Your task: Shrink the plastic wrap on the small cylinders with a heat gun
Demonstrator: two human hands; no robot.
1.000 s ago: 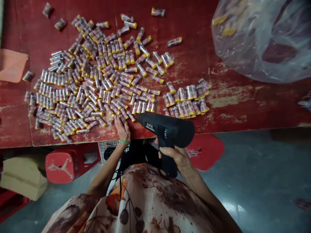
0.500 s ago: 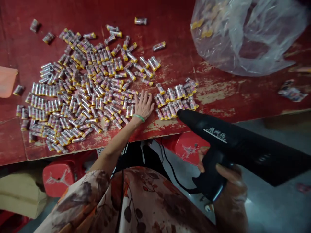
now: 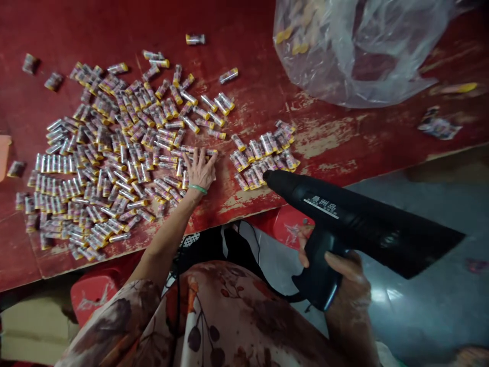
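My left hand [image 3: 201,172], with a green bangle at the wrist, lies with spread fingers on the right edge of a large pile of small clear tubes with yellow ends [image 3: 126,137]. Its fingertips touch some tubes. My right hand [image 3: 346,272] is wrapped round the handle of a black heat gun [image 3: 344,214]. The gun's nozzle points left, at the near edge of a smaller group of tubes [image 3: 267,148], which lies in rough rows right of my left hand.
The worn red table [image 3: 328,137] carries a clear plastic bag [image 3: 344,56] holding yellow-ended pieces at the back right. A crumpled wrapper [image 3: 439,125] lies at the right. Red stools [image 3: 93,293] stand below the table edge; a cable hangs beneath the gun.
The view has shifted, so the table's contents sit further left. My left hand has moved left against the large pile, away from the smaller group. My right hand still grips the heat gun.
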